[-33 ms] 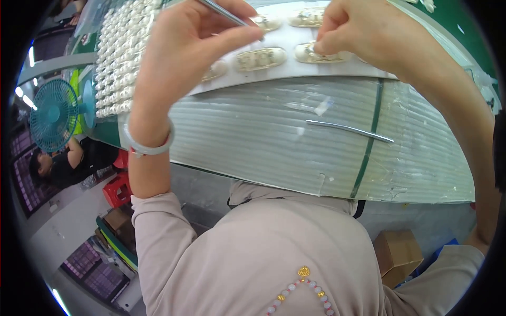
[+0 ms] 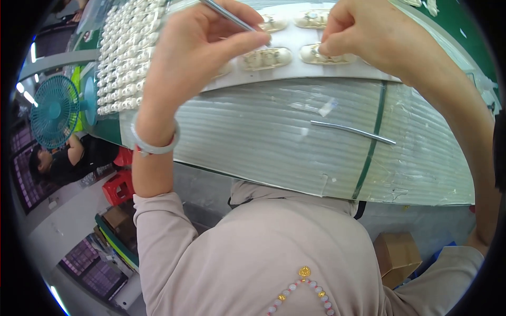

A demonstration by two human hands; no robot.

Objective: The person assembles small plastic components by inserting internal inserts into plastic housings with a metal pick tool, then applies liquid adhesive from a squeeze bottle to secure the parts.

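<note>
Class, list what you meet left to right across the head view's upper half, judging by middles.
Teal fan, rows of small white pieces, left hand, nearer oval piece between the hands, right hand.

Rows of identical white parts (image 2: 124,60) show a workshop.

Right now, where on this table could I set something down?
The ribbed tabletop is bare between your left forearm, the white board and the loose metal rod, and again between rod and near edge. Crowded: the board, with white pieces by your right hand, and the upper left, with rows of white parts.
</note>
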